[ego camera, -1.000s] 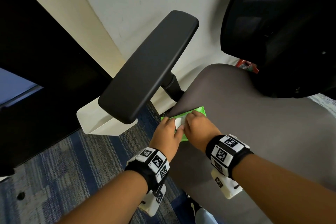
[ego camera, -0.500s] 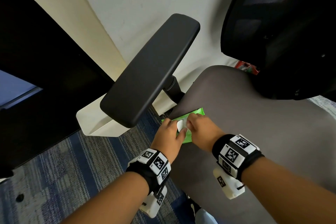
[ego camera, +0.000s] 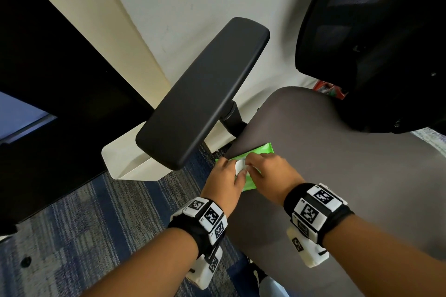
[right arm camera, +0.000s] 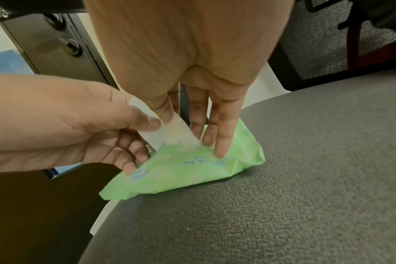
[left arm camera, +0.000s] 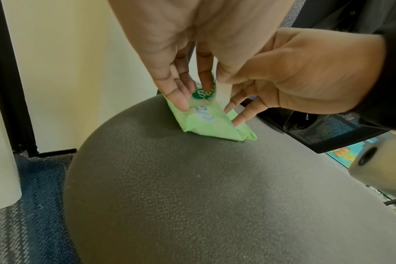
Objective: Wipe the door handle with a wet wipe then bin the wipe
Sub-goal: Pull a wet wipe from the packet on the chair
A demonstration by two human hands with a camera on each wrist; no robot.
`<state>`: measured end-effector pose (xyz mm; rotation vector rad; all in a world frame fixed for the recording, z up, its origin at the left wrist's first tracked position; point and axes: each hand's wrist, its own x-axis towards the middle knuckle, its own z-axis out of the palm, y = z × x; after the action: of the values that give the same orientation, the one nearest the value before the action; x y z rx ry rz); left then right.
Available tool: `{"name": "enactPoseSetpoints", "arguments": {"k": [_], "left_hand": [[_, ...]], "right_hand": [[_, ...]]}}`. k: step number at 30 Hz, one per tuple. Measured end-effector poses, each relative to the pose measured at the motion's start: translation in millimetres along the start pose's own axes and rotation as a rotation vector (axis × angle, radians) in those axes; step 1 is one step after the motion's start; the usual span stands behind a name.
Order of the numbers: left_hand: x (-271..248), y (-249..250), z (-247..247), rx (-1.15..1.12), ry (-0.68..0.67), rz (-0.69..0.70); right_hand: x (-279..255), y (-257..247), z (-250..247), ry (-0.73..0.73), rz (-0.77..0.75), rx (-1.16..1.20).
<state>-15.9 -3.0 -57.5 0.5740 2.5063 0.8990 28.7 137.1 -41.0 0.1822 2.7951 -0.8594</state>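
Note:
A green wet wipe pack (ego camera: 263,149) lies at the left edge of the grey chair seat (ego camera: 337,176). My left hand (ego camera: 231,171) pinches the pack's peeled-back white flap (right arm camera: 151,136) between thumb and fingers, and the flap's green label (left arm camera: 201,92) shows in the left wrist view. My right hand (ego camera: 255,166) pinches the tip of a white wipe (right arm camera: 178,132) that sticks up from the opening. Its other fingers (right arm camera: 219,142) press down on the pack (right arm camera: 187,171). A dark door with a lock (right arm camera: 68,46) stands behind the hands; I see no handle.
The chair's black armrest (ego camera: 205,94) hangs over the floor just left of the hands, and its black mesh back (ego camera: 374,43) rises at the right. A white open container (ego camera: 125,159) stands on the blue-grey carpet (ego camera: 84,236) under the armrest, by the wall.
My right hand has shifted a little to the right over the pack's opening and now pinches the wipe's tip. The left hand stays on the flap.

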Motion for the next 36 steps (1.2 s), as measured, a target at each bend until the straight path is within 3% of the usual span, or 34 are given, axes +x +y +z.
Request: {"name": "enactPoseSetpoints", "arguments": {"k": [10, 13, 21, 29, 36], "left_hand": [[-1.2, -1.2, 0.0, 0.012, -0.01, 0.012], [-0.1, -0.2, -0.1, 0.002, -0.019, 0.012], [-1.1, -0.7, 0.1, 0.013, -0.032, 0.006], [-1.7, 1.5, -1.3, 0.007, -0.053, -0.019], [-1.6, 4.2, -2.5, 0.024, -0.083, -0.029]], "right_hand": [[-4.6, -1.6, -15.5, -0.055, 0.036, 0.133], [-1.8, -1.9, -14.5, -0.086, 0.116, 0.192], [2.3, -3.6, -8.4, -0.073, 0.164, 0.127], [0.1, -2.0, -14.8, -0.101, 0.217, 0.262], [10.1, -6.5, -28.0, -0.204, 0.348, 0.571]]}}
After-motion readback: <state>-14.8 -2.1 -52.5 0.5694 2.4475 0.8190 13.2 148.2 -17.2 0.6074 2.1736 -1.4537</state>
